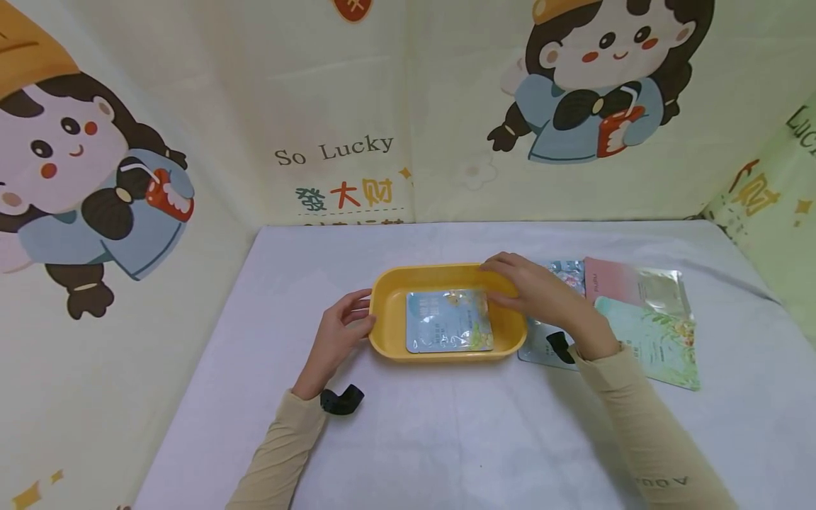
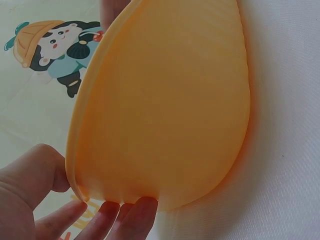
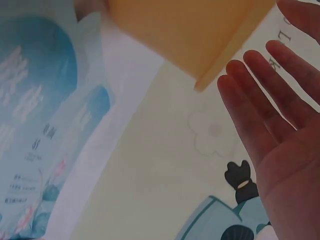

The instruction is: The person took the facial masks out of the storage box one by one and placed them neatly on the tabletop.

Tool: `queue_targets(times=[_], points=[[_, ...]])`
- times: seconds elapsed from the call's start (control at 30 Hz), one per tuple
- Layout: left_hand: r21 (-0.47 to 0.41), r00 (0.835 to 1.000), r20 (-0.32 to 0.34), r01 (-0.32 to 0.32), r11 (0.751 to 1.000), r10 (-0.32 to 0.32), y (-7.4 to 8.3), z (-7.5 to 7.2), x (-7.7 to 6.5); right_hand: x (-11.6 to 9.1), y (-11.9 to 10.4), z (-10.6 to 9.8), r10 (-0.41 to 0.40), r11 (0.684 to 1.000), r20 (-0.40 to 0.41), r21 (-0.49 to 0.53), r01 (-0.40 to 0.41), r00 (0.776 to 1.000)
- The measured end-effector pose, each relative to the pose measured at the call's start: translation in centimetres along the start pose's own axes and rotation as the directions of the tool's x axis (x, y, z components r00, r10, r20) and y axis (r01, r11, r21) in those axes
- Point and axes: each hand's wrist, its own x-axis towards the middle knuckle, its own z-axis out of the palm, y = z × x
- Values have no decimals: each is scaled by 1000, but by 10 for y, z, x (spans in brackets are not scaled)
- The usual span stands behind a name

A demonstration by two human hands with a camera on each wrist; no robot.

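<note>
A yellow tray (image 1: 389, 283) lies on the white cloth, with a light blue flat sachet (image 1: 449, 322) inside it. At the tray's left end is my left hand (image 1: 338, 336), its thumb and fingers touching the outside of the wall and rim; the left wrist view shows the fingertips (image 2: 145, 202) against the yellow plastic. My right hand (image 1: 532, 287) reaches over the tray's right rear corner with fingers extended. The right wrist view shows those fingers (image 3: 272, 102) nearly straight beside the tray; whether they touch the rim cannot be told.
Right of the tray lie several more sachets: a pink and silver one (image 1: 612, 280), a green one (image 1: 656, 340), a blue patterned one (image 1: 570, 273) and a light blue one (image 1: 538, 347) partly under my right wrist. A printed cloth wall (image 1: 446, 191) stands behind.
</note>
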Motion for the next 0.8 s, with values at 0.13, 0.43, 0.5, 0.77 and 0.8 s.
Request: queue_targets(times=[0.13,0.43,0.5,0.77,0.8], points=[[-9,1000,8,-19,1000,19,0,0,0,5,-5,7,-14,1000,32,8,14,999],[-9,1000,5,-19,1000,19,0,0,0,14,-12,25,-63,997,96,-35,67,993],[-7,1000,9,-19,1000,19,0,0,0,16,-12,29,-80,995,100,-50,85,992],[-8,1000,6,-25,1000,25,-1,1,0,22,-15,38,-63,996,130,-51,70,990],[-9,1000,5,-25,1000,25,-1,1,0,22,-15,39,-62,996,137,-50,70,989]])
